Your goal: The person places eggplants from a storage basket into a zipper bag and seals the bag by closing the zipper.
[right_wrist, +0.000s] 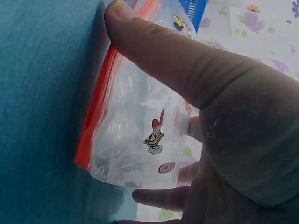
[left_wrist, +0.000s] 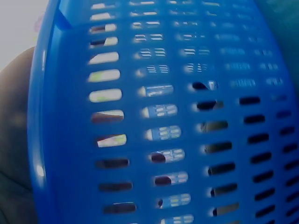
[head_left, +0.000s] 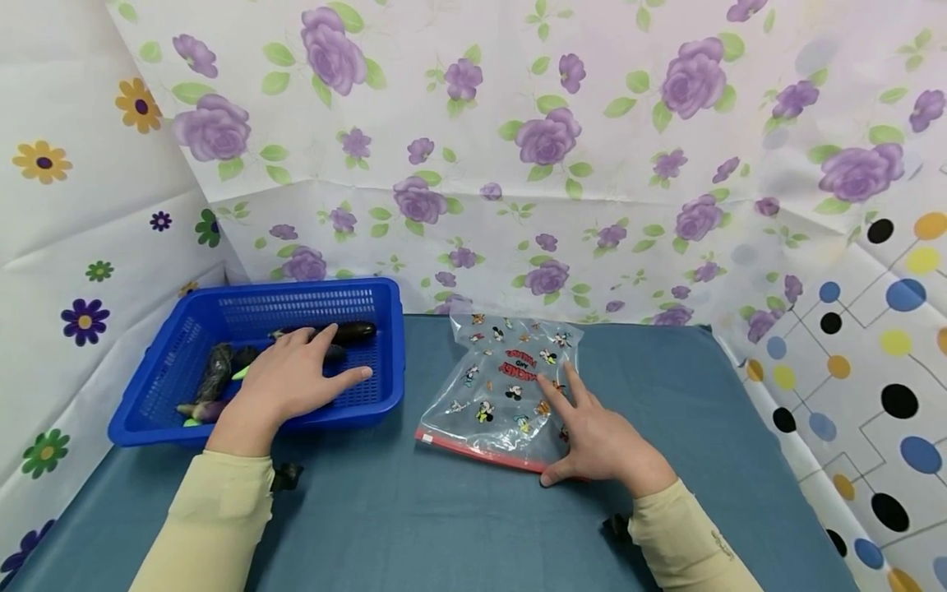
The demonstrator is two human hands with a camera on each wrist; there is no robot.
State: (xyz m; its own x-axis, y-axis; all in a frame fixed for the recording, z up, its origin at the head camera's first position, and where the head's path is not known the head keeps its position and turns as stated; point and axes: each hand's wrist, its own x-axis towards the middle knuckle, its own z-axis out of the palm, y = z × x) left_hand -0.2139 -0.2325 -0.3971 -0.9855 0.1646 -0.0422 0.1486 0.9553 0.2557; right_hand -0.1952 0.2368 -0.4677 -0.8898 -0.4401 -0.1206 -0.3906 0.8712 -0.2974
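Clear bag (head_left: 494, 415), long axis pointing wallward, red zip (head_left: 481, 453) nearside, right hand (head_left: 601, 440) grip spread at its edge, left hand (head_left: 288, 380) spread over blue basket (head_left: 397, 345)

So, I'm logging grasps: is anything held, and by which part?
No hold shows: the right hand is spread at the right side of the plastic bag, the left hand over the blue basket.

Glossy plastic bag (head_left: 497, 386), matt cloth (head_left: 429, 526)

Teal cloth surface (head_left: 414, 526) | left: blue perforated basket (head_left: 396, 353) | centre: clear printed bag (head_left: 499, 395), lying flat, red strip (head_left: 481, 453) nearest
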